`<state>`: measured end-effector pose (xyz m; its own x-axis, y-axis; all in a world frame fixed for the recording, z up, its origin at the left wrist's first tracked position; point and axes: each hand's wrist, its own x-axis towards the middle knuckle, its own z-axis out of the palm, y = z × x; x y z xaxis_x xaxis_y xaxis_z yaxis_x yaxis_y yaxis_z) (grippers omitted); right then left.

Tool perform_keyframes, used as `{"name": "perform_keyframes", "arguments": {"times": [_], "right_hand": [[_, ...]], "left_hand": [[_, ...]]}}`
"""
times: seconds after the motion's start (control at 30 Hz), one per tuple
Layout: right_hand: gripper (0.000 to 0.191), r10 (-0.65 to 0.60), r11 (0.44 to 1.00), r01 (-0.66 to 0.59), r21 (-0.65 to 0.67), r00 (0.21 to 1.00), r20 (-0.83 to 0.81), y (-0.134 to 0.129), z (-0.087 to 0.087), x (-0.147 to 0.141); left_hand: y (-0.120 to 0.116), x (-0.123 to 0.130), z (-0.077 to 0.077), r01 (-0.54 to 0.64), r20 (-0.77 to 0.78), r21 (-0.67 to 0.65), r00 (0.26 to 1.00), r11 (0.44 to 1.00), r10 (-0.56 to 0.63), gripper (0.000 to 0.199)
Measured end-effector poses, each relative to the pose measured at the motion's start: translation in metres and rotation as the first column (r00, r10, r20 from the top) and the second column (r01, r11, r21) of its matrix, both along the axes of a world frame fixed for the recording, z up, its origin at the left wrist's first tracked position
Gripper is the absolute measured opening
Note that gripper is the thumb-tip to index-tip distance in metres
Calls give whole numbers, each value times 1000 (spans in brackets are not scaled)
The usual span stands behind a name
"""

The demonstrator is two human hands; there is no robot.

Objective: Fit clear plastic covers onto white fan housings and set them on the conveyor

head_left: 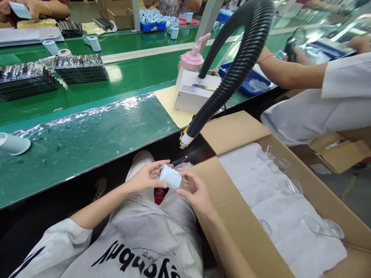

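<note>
Above my lap, both my hands hold a light blue cylindrical plastic housing [171,176], tilted on its side. My left hand [146,177] has its thumb and fingers about the housing's open left end. The right end is gripped by the fingers of my right hand [197,190], where something clear shows, partly hidden by them. Thin red wires [181,162] with a small white connector stick up behind the housing. Just above hangs the white and metal tip [185,141] of a black corrugated hose [232,77], touching neither hand.
To my right stands an open cardboard box [232,204] with white sheeting and several clear plastic parts [292,186]. A similar blue housing [14,143] lies on the green bench at left. Stacked black trays [81,69], a pink-lidded bottle [191,60] and co-workers' arms [301,69] are beyond.
</note>
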<state>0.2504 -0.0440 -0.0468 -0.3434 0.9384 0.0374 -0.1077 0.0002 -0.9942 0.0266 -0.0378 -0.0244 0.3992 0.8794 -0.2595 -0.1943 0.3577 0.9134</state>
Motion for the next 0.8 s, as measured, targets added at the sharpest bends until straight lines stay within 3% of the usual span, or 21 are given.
{"name": "perform_keyframes", "arguments": {"times": [0.13, 0.3, 0.6, 0.8], "right_hand": [[55, -222, 975, 219, -39, 969, -111, 26, -34, -15], [57, -301, 953, 303, -10, 944, -138, 52, -49, -25], [55, -286, 957, 291, 14, 948, -142, 65, -57, -29], [44, -287, 950, 281, 136, 958, 26, 52, -33, -24]], "left_hand": [[47, 17, -18, -105, 40, -6, 994, 994, 105, 83], [86, 24, -19, -85, 5, 38, 996, 996, 85, 81], [88, 16, -11, -102, -56, 41, 993, 994, 104, 72], [78, 11, -1, -76, -88, 4, 993, 997, 76, 59]]}}
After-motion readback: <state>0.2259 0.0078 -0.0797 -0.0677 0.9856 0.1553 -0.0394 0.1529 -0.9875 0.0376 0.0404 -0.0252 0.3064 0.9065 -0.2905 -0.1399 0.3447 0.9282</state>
